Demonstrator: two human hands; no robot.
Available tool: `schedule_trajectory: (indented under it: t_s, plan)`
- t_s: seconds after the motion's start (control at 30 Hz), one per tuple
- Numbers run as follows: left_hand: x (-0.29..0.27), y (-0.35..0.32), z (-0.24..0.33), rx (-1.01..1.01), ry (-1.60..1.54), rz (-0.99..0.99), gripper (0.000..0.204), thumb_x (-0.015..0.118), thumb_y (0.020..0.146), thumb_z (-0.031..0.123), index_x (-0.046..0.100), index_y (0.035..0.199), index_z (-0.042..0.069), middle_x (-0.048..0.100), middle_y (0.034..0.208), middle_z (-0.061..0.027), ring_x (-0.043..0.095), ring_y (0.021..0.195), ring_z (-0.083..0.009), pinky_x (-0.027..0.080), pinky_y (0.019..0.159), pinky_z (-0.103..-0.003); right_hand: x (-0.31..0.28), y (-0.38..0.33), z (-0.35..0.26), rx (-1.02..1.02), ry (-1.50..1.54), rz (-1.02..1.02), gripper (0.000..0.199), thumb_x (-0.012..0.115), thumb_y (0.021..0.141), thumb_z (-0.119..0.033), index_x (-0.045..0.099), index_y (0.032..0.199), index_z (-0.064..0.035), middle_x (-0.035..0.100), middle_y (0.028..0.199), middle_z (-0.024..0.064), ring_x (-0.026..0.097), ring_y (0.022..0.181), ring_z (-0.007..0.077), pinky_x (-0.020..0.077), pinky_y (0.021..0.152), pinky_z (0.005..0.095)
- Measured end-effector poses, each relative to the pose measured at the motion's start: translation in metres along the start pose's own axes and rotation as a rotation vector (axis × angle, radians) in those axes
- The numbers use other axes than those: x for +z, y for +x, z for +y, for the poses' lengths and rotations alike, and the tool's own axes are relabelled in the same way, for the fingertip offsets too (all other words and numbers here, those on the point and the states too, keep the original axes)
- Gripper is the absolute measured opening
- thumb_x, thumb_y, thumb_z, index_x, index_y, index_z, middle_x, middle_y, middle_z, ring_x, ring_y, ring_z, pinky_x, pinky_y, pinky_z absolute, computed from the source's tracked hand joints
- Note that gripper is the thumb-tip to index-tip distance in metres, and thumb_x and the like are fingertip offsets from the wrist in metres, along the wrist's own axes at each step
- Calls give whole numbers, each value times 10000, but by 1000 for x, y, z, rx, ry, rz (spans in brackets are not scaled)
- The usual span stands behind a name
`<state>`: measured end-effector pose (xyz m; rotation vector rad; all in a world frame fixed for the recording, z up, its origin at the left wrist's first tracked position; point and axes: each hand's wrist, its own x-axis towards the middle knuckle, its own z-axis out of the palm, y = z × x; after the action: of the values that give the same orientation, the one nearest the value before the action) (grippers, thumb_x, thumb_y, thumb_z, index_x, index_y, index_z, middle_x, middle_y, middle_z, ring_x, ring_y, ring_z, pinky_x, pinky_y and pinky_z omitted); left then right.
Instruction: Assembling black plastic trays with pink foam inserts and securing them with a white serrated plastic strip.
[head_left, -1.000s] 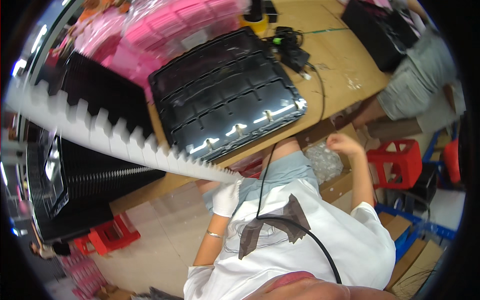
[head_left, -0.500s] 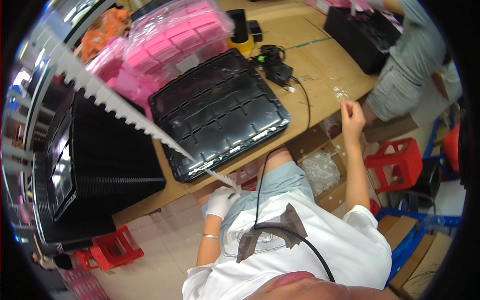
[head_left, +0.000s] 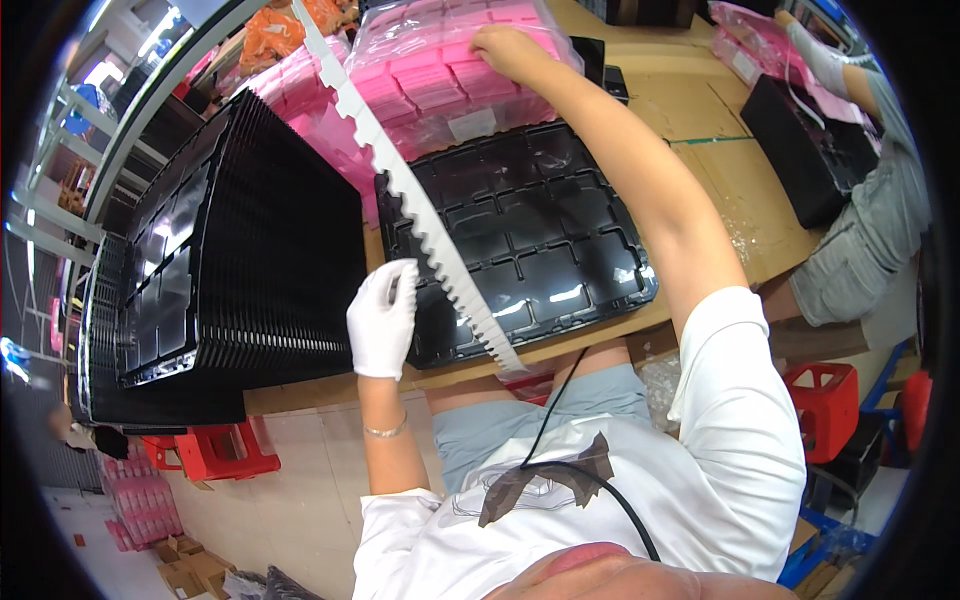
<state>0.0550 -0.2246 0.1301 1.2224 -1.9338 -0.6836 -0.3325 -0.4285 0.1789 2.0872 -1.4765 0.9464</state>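
Toothed white strip (head_left: 440,235) pinched in gloved left hand (head_left: 383,318) over black tray (head_left: 560,250), bare right hand (head_left: 508,48) spread flat, apparently holding nothing, on bagged pink parts (head_left: 440,85); long free end liable to sag and snag the tray rim

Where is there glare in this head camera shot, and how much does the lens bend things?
Head view: bright glints sit on the black compartment tray near its front edge, and the clear bag of pink pieces shines under the right hand. Fisheye curves the wooden table edge and shelving at left; corners are black. The gloved left hand looks sharp.
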Motion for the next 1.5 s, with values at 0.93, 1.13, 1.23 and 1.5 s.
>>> schedule_trajectory:
  t_s: [0.93,1.13,1.23,1.5]
  plan:
    - [119,276,24,991,537,324,385,614,895,264,593,1263,157,615,1264,-135,580,1152,-324,451,953,-450,-30,64,-15,162,161,-6,132,725,783,-113,722,886,-30,713,830,125,687,773,287,530,696,366]
    - [139,295,25,763,616,188,419,527,930,310,538,1316,149,574,1335,-87,534,1236,-264,398,1015,-476,-61,31,-56,-137,104,428,145,671,841,-123,672,946,-23,684,926,166,662,840,333,516,721,391]
    - [151,290,51,608,603,-83,382,481,960,297,562,1292,125,541,1373,-99,520,1257,-275,419,997,-447,-81,-22,-61,-197,44,426,126,696,807,-108,674,919,-53,658,890,123,642,834,302,513,721,384]
    - [119,398,18,604,625,239,314,532,915,290,609,1163,113,658,1086,-126,627,1019,-318,509,829,-454,-84,-59,-158,-280,173,417,169,778,737,-16,691,881,-30,643,847,71,615,791,237,503,702,331]
